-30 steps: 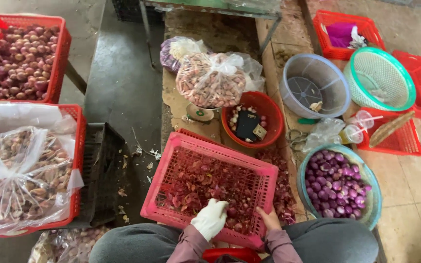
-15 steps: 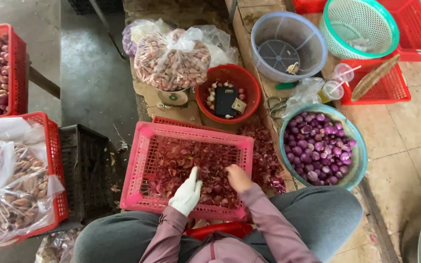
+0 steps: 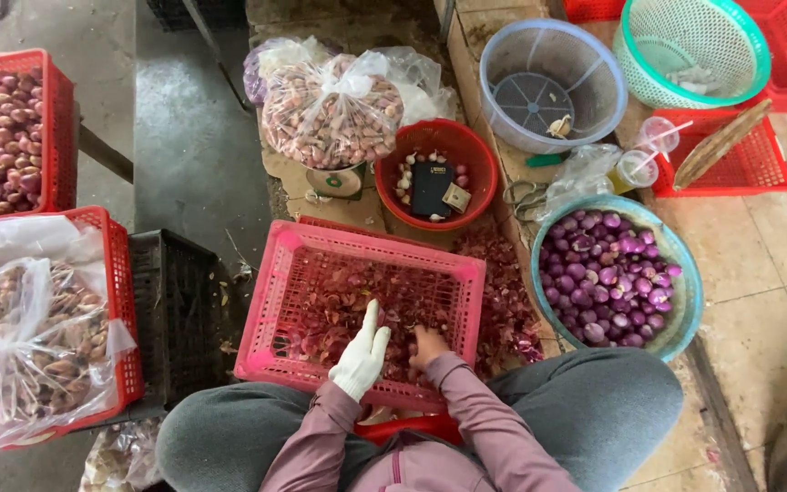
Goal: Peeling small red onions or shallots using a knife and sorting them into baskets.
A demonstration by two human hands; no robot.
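While the person sits with grey-trousered knees on either side of it, one pink crate [image 3: 277, 273] lies in front of them, its floor covered in reddish shallot skins [image 3: 357, 305]. Both hands are down inside it near the close rim. The left hand [image 3: 362, 357], in a white glove, rests flat with fingers stretched out and open on the skins, gripping nothing that can be seen. The right hand [image 3: 428, 346] is bare and curled among the skins just beside the left; whether it grips anything I cannot tell.

More skins [image 3: 503, 301] are heaped on the floor against the crate's right side. Beyond them stands one teal bowl [image 3: 685, 292] filled with peeled purple shallots. Behind the crate sits one red round basin [image 3: 466, 155] holding a few small bulbs and a dark phone, and next to it one tied clear bag of unpeeled shallots [image 3: 330, 109]. One grey-blue colander [image 3: 594, 64] and one green colander [image 3: 749, 55] stand farther back. On the left, two red crates [image 3: 111, 273] hold shallots, the nearer one lined with plastic bags.
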